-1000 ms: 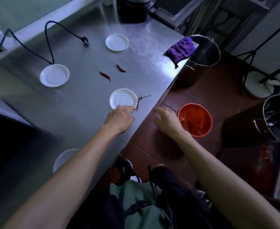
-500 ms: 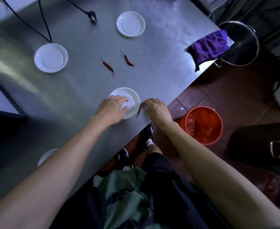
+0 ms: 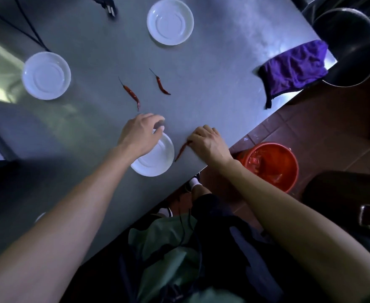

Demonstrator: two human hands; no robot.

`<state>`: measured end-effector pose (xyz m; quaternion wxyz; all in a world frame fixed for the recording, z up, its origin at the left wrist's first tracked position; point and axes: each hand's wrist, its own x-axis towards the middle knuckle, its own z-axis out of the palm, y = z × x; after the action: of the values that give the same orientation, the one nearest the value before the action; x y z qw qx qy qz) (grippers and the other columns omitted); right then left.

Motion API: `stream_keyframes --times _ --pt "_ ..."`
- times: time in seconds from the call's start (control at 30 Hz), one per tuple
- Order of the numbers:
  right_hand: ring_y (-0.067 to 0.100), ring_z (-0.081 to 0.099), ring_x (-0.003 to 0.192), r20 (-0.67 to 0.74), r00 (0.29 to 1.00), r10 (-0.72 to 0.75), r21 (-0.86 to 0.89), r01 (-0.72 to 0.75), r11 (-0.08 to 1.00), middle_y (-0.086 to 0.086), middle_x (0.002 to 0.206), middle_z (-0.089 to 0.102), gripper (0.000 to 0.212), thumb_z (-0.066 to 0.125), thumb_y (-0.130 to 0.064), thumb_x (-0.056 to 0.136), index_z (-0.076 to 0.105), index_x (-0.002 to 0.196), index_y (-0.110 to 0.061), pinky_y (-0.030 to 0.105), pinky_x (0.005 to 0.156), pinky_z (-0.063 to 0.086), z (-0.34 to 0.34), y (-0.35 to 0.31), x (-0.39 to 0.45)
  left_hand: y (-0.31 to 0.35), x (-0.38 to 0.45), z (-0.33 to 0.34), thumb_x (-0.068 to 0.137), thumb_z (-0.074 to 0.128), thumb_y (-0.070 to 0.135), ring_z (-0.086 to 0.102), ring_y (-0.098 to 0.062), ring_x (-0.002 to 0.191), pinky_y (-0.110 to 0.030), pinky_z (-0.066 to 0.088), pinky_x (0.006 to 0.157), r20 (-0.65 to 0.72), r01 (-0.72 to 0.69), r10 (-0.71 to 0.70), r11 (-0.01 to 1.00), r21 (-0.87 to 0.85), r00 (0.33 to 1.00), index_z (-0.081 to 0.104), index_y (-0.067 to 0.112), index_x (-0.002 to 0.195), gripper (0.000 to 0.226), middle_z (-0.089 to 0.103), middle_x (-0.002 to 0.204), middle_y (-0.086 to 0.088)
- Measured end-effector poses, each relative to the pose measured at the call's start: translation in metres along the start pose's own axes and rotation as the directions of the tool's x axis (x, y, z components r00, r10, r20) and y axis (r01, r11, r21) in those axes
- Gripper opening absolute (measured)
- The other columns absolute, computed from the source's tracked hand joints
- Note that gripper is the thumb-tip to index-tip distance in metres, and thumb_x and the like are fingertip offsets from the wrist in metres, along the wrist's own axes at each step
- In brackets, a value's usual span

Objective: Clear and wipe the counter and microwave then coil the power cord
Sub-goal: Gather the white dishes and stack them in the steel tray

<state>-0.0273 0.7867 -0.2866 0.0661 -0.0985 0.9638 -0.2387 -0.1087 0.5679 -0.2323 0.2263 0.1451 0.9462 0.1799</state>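
The right hand (image 3: pixel 208 144) curls over the stem end of a thin red dried chilli (image 3: pixel 181 151) and pinches it against the grey steel counter (image 3: pixel 212 88); the chilli's long axis runs diagonally, its free tip pointing down and left toward the counter's near edge, which lies just beside that tip. Just left of the grip sits a small round white saucer (image 3: pixel 158 159), with the left hand (image 3: pixel 139 136) loosely spread above its far rim, fingers relaxed; whether they touch it I cannot tell. Beyond the hands two more red dried chillies (image 3: pixel 131 94) (image 3: pixel 161 85) lie with open steel around them, stems pointing away. Farther off stand two other white saucers (image 3: pixel 46 75) (image 3: pixel 170 21) and a black power plug (image 3: pixel 109 6). Far right of the grip a crumpled purple cloth (image 3: pixel 293 69) drapes the counter's corner, and below the edge stands a round orange plastic bucket (image 3: pixel 269 165).
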Motion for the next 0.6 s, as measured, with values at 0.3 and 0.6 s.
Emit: stream_keyframes --times 0.3,0.6 --pt "0.033 0.060 0.088 -0.097 0.961 0.260 0.247 -0.229 0.942 0.011 0.092 0.070 0.012 0.067 -0.011 0.089 0.073 0.098 -0.005 0.047 0.083 0.049 -0.040 0.033 0.065 0.008 0.058 -0.017 0.094 0.056 0.025 0.061 -0.025 0.108 -0.040 0.051 0.089 -0.186 0.126 -0.151 0.982 -0.141 0.971 0.064 0.019 0.120 0.028 0.068 0.118 0.000" --pt "0.027 0.058 0.093 -0.044 0.931 0.361 0.300 -0.333 0.894 0.008 0.094 0.069 0.014 0.060 -0.015 0.092 0.070 0.098 -0.007 0.047 0.086 0.047 -0.053 0.036 0.124 0.016 0.120 -0.014 0.088 0.063 0.033 0.063 -0.022 0.097 -0.030 0.045 0.070 -0.252 0.305 -0.341 0.937 -0.169 0.906 0.065 0.024 0.095 0.012 0.069 0.101 0.006"
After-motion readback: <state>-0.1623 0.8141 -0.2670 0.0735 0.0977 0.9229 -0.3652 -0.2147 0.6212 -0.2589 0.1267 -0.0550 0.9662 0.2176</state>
